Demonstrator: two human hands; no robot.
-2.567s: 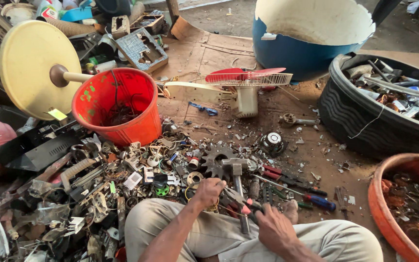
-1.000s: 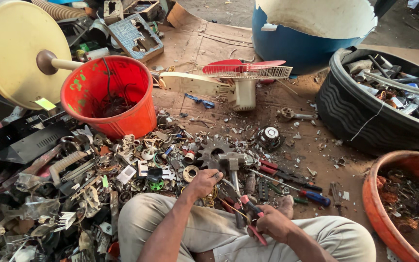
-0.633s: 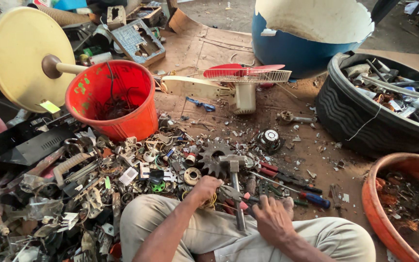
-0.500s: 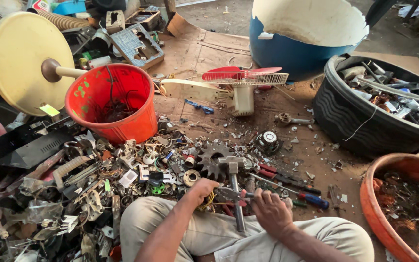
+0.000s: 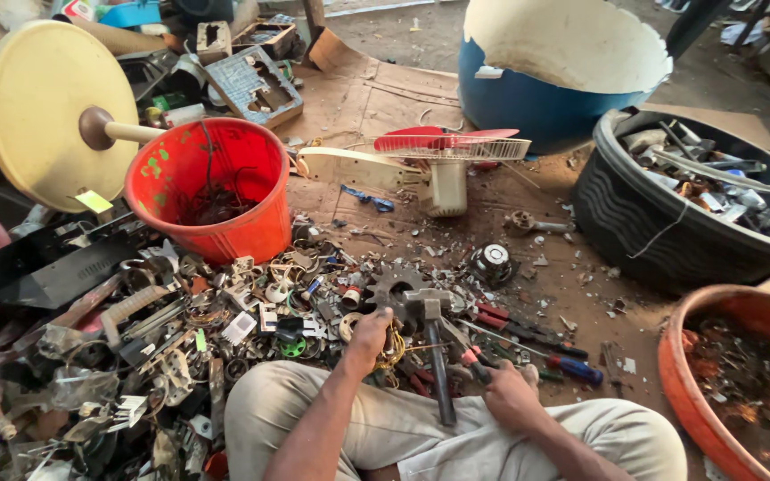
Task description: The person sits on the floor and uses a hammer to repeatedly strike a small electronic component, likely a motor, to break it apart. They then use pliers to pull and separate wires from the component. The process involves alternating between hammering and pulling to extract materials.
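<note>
A small tangle of yellowish wire (image 5: 392, 346) lies on the dirt floor just in front of the person's knees, pinched by the left hand (image 5: 369, 337). The right hand (image 5: 508, 392) is closed around red-handled pliers (image 5: 474, 365). A hammer (image 5: 434, 343) lies between the hands, and a dark gear (image 5: 394, 287) sits just behind.

Dirt floor (image 5: 581, 294), flattened cardboard (image 5: 367, 98), scrap pile (image 5: 180, 338), red bucket (image 5: 216, 191)
</note>
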